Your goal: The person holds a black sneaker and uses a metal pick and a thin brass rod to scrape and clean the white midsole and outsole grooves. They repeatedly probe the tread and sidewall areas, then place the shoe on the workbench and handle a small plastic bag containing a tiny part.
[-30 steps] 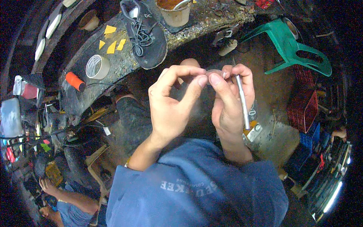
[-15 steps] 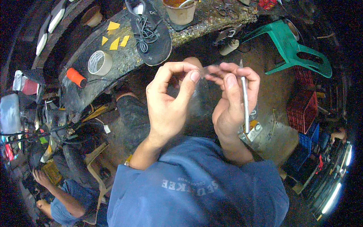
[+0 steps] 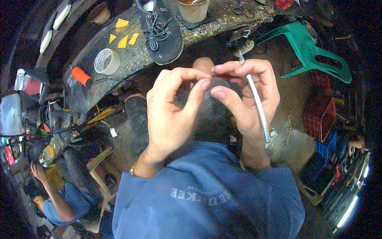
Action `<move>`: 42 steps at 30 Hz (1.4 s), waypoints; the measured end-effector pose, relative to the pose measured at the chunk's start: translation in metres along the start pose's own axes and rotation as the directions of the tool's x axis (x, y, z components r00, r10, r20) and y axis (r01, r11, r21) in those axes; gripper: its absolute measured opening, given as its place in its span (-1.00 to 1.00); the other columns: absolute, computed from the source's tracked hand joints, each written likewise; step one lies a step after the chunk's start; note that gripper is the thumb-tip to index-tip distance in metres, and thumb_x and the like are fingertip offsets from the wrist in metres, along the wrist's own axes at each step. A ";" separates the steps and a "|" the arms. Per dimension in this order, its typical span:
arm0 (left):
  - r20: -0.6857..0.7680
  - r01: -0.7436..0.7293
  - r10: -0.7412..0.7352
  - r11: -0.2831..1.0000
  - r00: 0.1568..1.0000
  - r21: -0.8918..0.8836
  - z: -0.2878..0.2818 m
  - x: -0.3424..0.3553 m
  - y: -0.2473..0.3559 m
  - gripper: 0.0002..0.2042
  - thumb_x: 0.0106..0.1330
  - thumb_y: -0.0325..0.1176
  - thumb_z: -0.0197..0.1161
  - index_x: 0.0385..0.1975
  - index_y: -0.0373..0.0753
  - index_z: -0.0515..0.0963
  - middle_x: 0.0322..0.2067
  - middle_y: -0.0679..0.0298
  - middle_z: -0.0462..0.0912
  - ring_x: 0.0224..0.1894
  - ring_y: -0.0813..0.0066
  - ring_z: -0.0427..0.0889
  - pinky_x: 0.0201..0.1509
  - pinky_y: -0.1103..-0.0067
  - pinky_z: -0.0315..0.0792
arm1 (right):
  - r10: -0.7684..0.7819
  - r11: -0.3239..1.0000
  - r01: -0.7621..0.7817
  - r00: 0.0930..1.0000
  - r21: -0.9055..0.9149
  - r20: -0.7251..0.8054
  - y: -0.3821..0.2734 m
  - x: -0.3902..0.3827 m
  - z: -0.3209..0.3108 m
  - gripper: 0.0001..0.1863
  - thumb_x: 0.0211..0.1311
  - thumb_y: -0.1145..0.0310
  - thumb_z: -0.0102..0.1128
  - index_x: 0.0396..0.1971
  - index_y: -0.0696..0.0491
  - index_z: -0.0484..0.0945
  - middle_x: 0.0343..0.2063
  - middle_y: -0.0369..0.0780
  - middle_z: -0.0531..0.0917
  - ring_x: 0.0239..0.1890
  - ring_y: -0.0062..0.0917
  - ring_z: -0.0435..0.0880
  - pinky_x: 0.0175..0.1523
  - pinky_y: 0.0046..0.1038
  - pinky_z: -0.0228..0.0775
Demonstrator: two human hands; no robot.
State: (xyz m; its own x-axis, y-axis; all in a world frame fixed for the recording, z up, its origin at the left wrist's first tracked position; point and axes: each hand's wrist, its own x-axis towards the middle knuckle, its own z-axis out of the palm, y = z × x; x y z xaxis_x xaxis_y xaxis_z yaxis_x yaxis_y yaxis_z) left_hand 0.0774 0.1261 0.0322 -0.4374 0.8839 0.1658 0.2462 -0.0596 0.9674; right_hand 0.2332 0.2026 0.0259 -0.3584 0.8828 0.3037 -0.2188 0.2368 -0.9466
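Note:
My left hand (image 3: pixel 171 103) is raised in front of me, with thumb and forefinger pinched. Whatever sits between those fingertips is too small or hidden to name. Close by on the right, my right hand (image 3: pixel 250 95) keeps a slim pointed metal tool (image 3: pixel 259 106) tucked between its fingers, tip pointing away from me. The right fingertips reach toward the left pinch and almost meet it. On the bench beyond lies a black lace-up shoe (image 3: pixel 162 39), its toe toward me.
The worn bench (image 3: pixel 139 59) also carries a tape roll (image 3: pixel 107 61), an orange spool (image 3: pixel 82 77), yellow scraps (image 3: pixel 122 41) and a pot (image 3: pixel 193 11). A green plastic chair (image 3: pixel 304 51) and red crate (image 3: pixel 319 115) stand right. Another person (image 3: pixel 63 203) sits lower left.
My right hand has tipped the metal tool so its lower end swings right. The right thumb has moved left, toward the left fingertips. The left hand has shifted slightly left.

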 end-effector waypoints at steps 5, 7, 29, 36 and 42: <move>-0.008 0.044 -0.043 0.997 0.999 0.057 -0.002 -0.004 0.008 -0.90 0.38 -0.45 0.52 -0.17 -0.26 0.80 -0.26 0.24 0.83 -0.23 0.36 0.66 -0.06 0.47 0.55 | 0.064 0.998 -0.064 0.997 0.013 -0.049 -0.005 -0.004 0.007 -0.62 0.27 0.69 0.56 -0.07 0.11 0.52 -0.17 -0.14 0.81 -0.09 -0.50 0.83 0.09 -0.45 0.69; -0.002 0.038 -0.038 0.998 0.999 0.049 -0.003 -0.003 0.009 -0.90 0.38 -0.44 0.52 -0.17 -0.26 0.80 -0.27 0.24 0.82 -0.23 0.37 0.66 -0.06 0.48 0.55 | 0.085 0.996 -0.085 0.994 -0.001 -0.074 -0.005 -0.005 0.008 -0.65 0.30 0.69 0.54 -0.08 0.12 0.53 -0.21 -0.16 0.82 -0.12 -0.53 0.84 0.05 -0.47 0.70; 0.013 0.233 -0.233 0.968 0.972 -0.091 -0.007 -0.007 0.011 -0.84 0.44 -0.35 0.49 -0.10 -0.27 0.82 -0.21 0.25 0.84 -0.12 0.45 0.71 0.03 0.51 0.51 | 0.165 0.984 -0.158 0.983 0.076 -0.083 -0.015 -0.008 0.015 -0.64 0.32 0.69 0.52 -0.01 0.12 0.55 -0.15 -0.15 0.83 -0.09 -0.53 0.85 0.06 -0.46 0.72; 0.000 0.079 -0.080 0.993 0.997 -0.082 -0.004 -0.005 0.006 -0.86 0.43 -0.38 0.50 -0.11 -0.24 0.84 -0.19 0.25 0.87 -0.14 0.43 0.68 0.03 0.49 0.52 | 0.085 0.995 -0.082 0.995 0.050 -0.056 -0.012 -0.007 0.015 -0.58 0.27 0.72 0.52 0.02 0.12 0.54 -0.10 -0.16 0.79 -0.01 -0.52 0.82 0.12 -0.46 0.69; -0.008 0.026 -0.027 0.998 1.000 -0.059 -0.004 -0.007 0.006 -0.87 0.39 -0.40 0.52 -0.13 -0.22 0.84 -0.21 0.26 0.87 -0.16 0.41 0.68 0.03 0.48 0.52 | 0.091 0.995 -0.088 0.993 0.051 -0.071 -0.013 -0.008 0.015 -0.59 0.27 0.74 0.48 0.02 0.13 0.53 -0.13 -0.18 0.77 -0.07 -0.54 0.79 0.13 -0.46 0.65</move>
State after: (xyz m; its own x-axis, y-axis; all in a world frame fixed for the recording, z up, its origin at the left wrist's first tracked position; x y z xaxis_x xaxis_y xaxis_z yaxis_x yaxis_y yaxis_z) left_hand 0.0787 0.1178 0.0374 -0.4511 0.8812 0.1414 0.1836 -0.0634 0.9809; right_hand 0.2253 0.1858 0.0377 -0.3116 0.9272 0.2077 -0.2327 0.1374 -0.9628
